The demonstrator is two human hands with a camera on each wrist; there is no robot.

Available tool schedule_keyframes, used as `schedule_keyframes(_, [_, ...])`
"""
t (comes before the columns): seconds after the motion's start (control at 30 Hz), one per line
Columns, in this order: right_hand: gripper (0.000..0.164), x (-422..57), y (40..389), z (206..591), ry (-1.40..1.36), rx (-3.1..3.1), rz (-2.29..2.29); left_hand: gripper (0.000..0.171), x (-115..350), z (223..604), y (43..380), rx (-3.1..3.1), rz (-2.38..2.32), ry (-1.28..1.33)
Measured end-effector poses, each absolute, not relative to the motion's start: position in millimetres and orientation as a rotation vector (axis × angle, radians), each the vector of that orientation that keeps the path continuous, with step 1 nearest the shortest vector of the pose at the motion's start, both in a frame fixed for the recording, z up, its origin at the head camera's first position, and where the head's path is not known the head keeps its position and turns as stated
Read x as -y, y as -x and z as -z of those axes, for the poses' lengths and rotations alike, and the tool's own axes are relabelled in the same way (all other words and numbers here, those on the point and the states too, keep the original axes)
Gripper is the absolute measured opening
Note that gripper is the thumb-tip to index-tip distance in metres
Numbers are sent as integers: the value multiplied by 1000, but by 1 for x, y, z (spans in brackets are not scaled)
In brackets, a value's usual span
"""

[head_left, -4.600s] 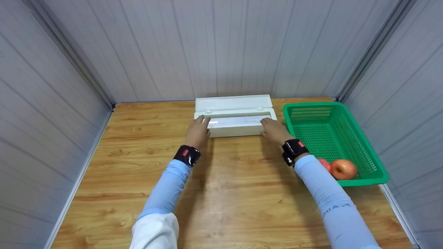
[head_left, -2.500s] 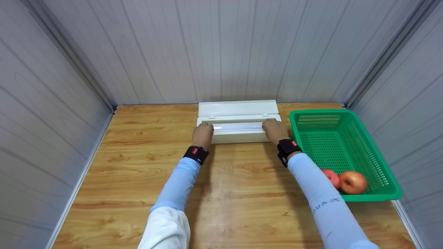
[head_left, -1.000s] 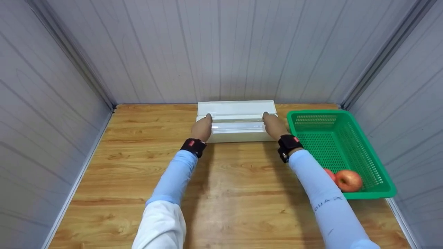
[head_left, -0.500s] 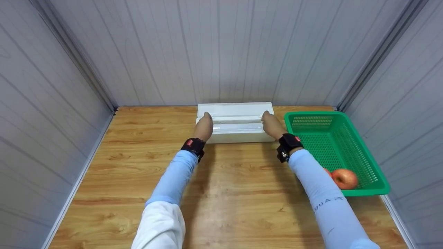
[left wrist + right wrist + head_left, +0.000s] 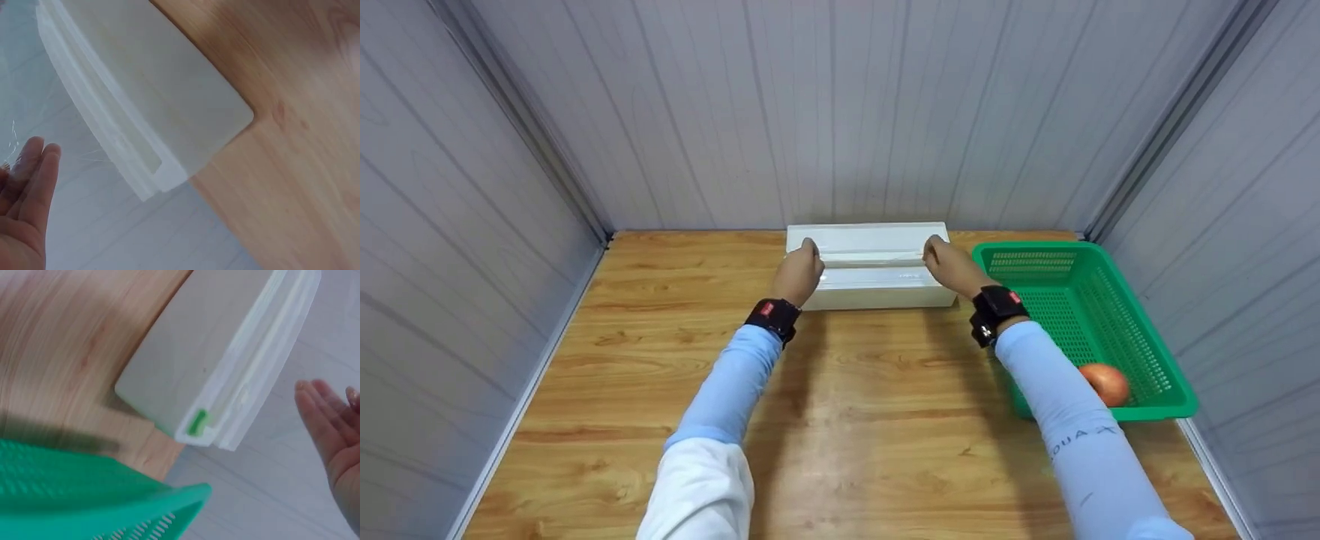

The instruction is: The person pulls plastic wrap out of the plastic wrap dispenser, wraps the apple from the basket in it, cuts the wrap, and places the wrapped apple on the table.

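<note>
A long white cling film dispenser sits at the back of the table, its lid tipped back. Clear cling film rises from it, stretched between both hands. My left hand pinches the film's left end between thumb and fingers, above the dispenser's left end; creases gleam at the fingertips in the left wrist view. At the other end my right hand pinches the film with thumb close to the fingers, the film itself barely showing in the right wrist view. Both hands are raised over the dispenser.
A green plastic basket stands to the right, close by the right forearm. An apple lies in its near corner, partly behind the sleeve. Panelled walls enclose the wooden table at the back and sides.
Earlier the hands reached to the dispenser's roll. They then took hold of the film and lifted it up off the roll; in the last half second the right hand turned slightly.
</note>
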State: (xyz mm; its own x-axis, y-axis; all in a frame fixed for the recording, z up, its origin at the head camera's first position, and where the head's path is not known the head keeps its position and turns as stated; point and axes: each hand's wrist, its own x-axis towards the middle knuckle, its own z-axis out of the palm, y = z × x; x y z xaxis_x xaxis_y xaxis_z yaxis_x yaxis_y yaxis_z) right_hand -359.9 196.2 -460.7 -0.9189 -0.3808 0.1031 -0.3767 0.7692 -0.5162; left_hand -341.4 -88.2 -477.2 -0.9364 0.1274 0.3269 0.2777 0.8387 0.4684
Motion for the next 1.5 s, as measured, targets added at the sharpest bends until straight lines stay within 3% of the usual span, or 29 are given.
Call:
schedule_keyframes(0.2, [51, -200, 363, 450, 674, -2834, 824, 19, 89, 466, 341, 2792, 756, 366])
schedule_keyframes(0.33, [41, -198, 365, 448, 728, -2917, 747, 30, 92, 464, 343, 2773, 748, 442])
schedule_keyframes(0.57, [21, -193, 363, 444, 721, -3079, 798, 18, 93, 460, 345, 2733, 762, 437])
schedule_keyframes(1.0, [19, -193, 362, 429, 833, -3174, 822, 11, 104, 448, 342, 2659, 749, 496])
schedule_keyframes(1.5, [23, -196, 360, 409, 775, -3172, 895, 20, 110, 429, 340, 2558, 686, 529])
